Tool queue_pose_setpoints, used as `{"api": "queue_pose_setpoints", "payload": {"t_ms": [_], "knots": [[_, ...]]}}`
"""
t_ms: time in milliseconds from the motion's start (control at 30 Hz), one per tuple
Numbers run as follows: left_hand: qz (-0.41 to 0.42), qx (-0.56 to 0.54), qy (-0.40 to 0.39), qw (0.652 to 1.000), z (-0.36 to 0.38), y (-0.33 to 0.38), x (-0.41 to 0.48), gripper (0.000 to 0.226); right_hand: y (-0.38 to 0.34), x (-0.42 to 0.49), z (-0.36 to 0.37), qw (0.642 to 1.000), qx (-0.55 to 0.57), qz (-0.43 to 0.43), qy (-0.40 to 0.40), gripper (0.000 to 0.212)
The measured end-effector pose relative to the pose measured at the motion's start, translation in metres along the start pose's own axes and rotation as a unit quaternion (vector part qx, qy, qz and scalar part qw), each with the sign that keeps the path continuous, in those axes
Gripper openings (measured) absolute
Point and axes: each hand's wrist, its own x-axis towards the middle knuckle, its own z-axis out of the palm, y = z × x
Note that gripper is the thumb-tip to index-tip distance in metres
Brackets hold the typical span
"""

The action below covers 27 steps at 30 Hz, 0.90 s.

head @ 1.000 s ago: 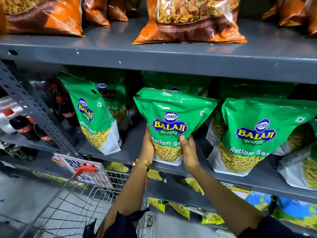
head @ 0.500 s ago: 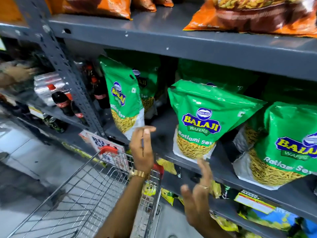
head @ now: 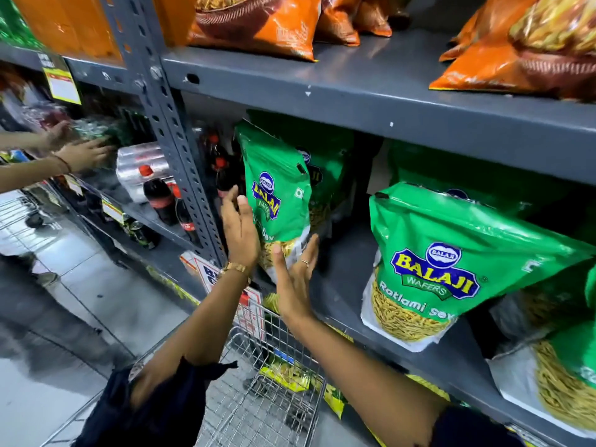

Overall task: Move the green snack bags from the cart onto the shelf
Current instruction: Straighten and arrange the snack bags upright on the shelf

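Grey steel shelving filled the view, orange bags (head: 258, 27) along the top tier and green snack bags on the middle shelf (head: 354, 275), with a wire cart (head: 258, 398) parked below at the person's waist. Both hands were up at the leftmost green bag (head: 277, 201), the one standing on its base right beside the upright post (head: 161, 124), its long axis near vertical and its top tipped a little toward the post. The left hand (head: 240, 230) was spread, fingers apart, palm facing the bag's left edge, touching or very nearly so; contact was hard to call through the blur. The right hand (head: 295, 279) sat lower and to the right, also spread flat, fingers reaching the bag's bottom corner, clamped on nothing. So the bag lay just ahead of and between the two palms, slightly above them, with the left hand the nearer to its body. That looked like a straightening move: square the bag upright and nudge it back. A second green bag (head: 432, 269) stood well to the right on the same shelf, leaning forward over the lip. Down in the cart, only yellow packets (head: 283, 375) showed through the wire; no green bag could be made out there. Off to the far left, another person's hands (head: 80, 153) worked among cola bottles (head: 161, 198).
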Motion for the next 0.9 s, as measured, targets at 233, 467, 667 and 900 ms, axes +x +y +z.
{"api": "queue_pose_setpoints", "payload": {"t_ms": [233,467,667,900], "knots": [[-0.134,-0.096,-0.124,0.978,0.003,-0.014,0.020,0.053,-0.002,0.027,0.004,0.999,-0.008,0.030,-0.023,0.121],[-0.109,-0.046,0.051,0.992,0.006,-0.012,-0.004,0.068,0.005,0.038,0.003,0.999,-0.034,0.006,-0.026,0.111],[-0.100,-0.055,0.053,0.992,0.008,-0.018,0.000,0.079,0.002,0.046,0.012,1.000,-0.020,-0.005,0.010,0.126],[-0.102,-0.043,0.089,0.990,0.011,-0.018,-0.002,0.080,0.002,0.046,0.007,1.000,-0.020,-0.013,0.004,0.118]]}}
